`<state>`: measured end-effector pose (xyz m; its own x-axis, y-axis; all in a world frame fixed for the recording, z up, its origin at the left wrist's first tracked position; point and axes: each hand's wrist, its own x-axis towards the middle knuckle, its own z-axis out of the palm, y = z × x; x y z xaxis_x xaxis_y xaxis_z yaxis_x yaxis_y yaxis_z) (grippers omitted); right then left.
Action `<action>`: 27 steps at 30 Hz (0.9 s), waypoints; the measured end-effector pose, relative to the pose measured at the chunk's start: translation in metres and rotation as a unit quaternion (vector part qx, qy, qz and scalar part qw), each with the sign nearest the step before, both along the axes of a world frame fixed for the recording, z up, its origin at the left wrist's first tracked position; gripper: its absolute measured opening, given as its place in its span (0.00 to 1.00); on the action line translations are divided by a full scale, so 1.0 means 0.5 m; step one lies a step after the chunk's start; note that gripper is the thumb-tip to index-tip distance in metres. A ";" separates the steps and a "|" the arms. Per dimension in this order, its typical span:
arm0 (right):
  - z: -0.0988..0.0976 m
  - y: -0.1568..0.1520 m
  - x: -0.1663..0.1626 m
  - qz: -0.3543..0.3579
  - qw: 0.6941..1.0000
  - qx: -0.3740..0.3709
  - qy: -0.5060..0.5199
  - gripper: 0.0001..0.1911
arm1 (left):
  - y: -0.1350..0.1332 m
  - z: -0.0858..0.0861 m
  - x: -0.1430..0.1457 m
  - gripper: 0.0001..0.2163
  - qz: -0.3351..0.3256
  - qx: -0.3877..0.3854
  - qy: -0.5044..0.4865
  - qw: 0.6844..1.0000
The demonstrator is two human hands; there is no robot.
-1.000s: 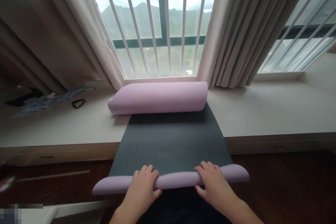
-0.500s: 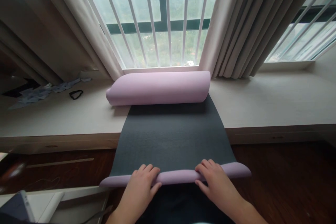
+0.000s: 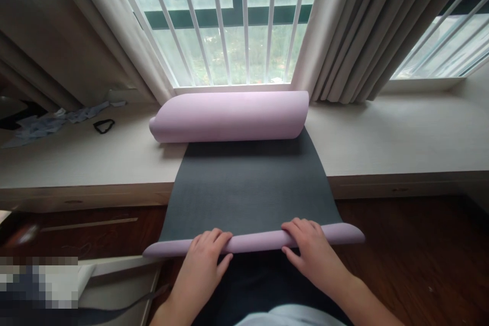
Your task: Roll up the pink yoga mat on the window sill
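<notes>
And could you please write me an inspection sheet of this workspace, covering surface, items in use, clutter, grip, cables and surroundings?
Surface: pale ledge under the window, carrying the far roll.
Items in use: one mat, pink outside and dark grey inside; its far roll is thick, its near edge curled, clear of the ledge.
Clutter: black loop and pale crumpled pieces, material unclear, on the ledge's left; lower-left corner pixelated.
Grip: left grip and right grip, bare hands, both over the near edge.
Cables: none certain; a dark band at lower left may be a strap.
Surroundings: barred window, curtains, dark reddish floor.
</notes>
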<state>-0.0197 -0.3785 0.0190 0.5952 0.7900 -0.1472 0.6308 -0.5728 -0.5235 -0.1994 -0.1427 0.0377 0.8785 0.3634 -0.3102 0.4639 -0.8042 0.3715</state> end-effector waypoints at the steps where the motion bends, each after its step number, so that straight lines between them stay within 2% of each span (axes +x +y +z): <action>1: 0.000 0.002 0.002 0.000 1.000 0.007 -0.008 0.16 | 0.003 -0.004 0.000 0.15 0.003 0.000 -0.010 1.000; 9: -0.022 0.012 0.018 0.005 0.998 0.037 -0.056 0.14 | 0.015 -0.044 0.002 0.19 0.033 -0.004 -0.076 0.997; 15: -0.029 0.003 0.012 0.024 1.000 -0.001 -0.019 0.13 | 0.012 -0.038 0.008 0.09 -0.008 -0.013 -0.021 1.000; 21: -0.034 -0.006 -0.003 0.035 0.998 -0.040 -0.022 0.12 | 0.008 -0.041 0.012 0.09 -0.029 0.005 -0.011 0.999; 27: -0.049 -0.013 -0.012 0.052 0.998 -0.027 -0.036 0.12 | -0.004 -0.046 0.012 0.11 -0.051 0.033 0.002 0.998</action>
